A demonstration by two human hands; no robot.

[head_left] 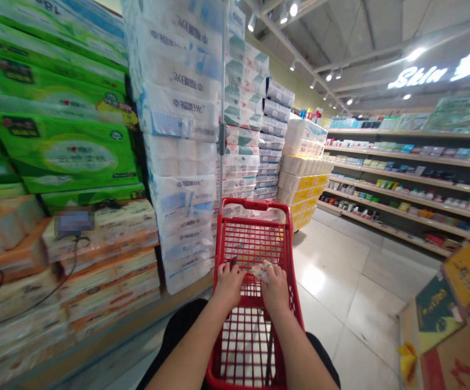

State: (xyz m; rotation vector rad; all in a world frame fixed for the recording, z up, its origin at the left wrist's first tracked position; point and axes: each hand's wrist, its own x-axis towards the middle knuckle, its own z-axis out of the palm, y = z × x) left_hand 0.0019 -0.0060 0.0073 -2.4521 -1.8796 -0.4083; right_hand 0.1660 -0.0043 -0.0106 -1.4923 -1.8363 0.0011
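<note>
A red plastic shopping cart [255, 216] stands straight ahead of me in a store aisle. My left hand [229, 281] rests closed on the cart's near edge. Beside it my right hand [274, 284] is closed too, and a crumpled whitish bit of paper or wrapper [260, 269] shows at its fingers. What lies inside the basket is hard to make out through the mesh.
Tall stacks of tissue and toilet-paper packs [178, 135] line the left side. Green tissue packs [59, 146] sit nearer me. Shelves of small goods [405, 179] run along the right. Cardboard boxes [458, 309] crowd the lower right. A pale tiled floor [340, 271] stretches ahead.
</note>
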